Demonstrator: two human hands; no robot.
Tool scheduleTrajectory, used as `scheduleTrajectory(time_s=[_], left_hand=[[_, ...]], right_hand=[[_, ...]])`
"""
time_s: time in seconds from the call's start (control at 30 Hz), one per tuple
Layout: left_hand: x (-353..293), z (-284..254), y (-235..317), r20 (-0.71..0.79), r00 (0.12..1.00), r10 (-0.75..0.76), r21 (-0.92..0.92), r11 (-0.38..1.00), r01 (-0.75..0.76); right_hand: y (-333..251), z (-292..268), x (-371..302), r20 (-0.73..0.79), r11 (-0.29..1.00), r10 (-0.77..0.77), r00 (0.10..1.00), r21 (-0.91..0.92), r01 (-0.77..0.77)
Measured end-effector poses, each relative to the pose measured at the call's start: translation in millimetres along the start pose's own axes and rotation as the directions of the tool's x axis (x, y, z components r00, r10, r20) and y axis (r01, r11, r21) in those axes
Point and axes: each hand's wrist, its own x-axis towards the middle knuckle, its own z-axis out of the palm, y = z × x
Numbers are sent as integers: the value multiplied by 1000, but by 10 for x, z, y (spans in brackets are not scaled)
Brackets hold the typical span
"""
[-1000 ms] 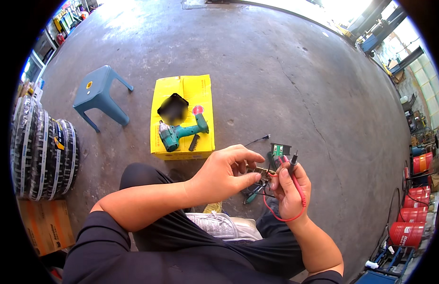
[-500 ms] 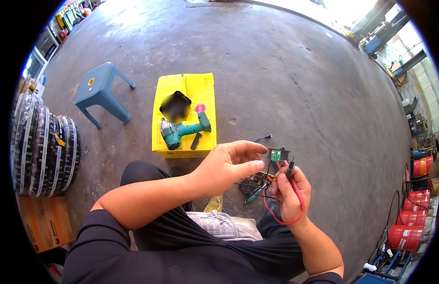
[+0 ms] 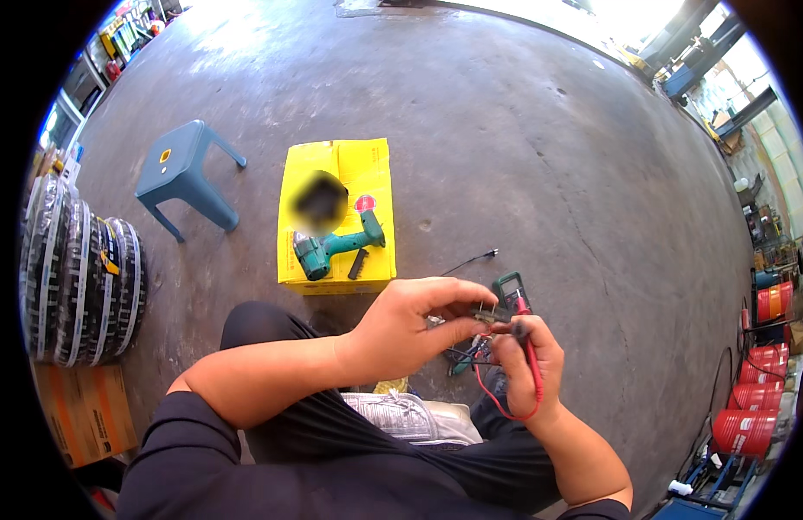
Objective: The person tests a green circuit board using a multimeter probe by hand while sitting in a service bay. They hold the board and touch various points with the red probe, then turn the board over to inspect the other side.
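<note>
My left hand (image 3: 414, 322) pinches a small dark part with metal prongs (image 3: 485, 312) between thumb and fingers; motion blurs its detail. Close against it, my right hand (image 3: 530, 360) is closed around a red test probe (image 3: 535, 368), and a dark probe tip (image 3: 518, 329) juts out by its fingers. A red lead (image 3: 492, 400) loops down from this hand. Just beyond the hands lies a device with a green rim (image 3: 510, 282), partly covered by them. Under the hands are green-handled pliers (image 3: 460, 364) and tangled wires, largely hidden.
Ahead is a yellow box (image 3: 367, 160) bearing a teal cordless impact driver (image 3: 341, 244), a blurred dark object (image 3: 319, 201) and a black strip (image 3: 358, 263). A blue stool (image 3: 181, 165) and wrapped tires (image 3: 72, 269) stand left. Red drums (image 3: 744, 432) line the right.
My left hand has moved slightly right and down and now pinches the small part. The right hand has tilted in toward it. The green terminal block seen before is no longer visible.
</note>
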Motion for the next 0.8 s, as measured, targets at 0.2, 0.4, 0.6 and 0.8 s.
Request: scheduleTrajectory(time_s=[0.2,0.4,0.6,0.8], left_hand=[[15,-26,5,65,944,323,319,890,-327],[18,9,-20,73,948,309,302,899,-316],[13,20,-57,100,937,334,272,897,-348],[-23,23,-70,100,917,387,298,867,-399]], right_hand=[[-27,-181,-29,-52,990,-122,991,65,126],[-24,-199,-41,-28,988,-155,988,9,155],[-6,-195,-26,-31,981,-195,980,0,195],[-72,-218,-72,55,980,-190,980,-55,193]])
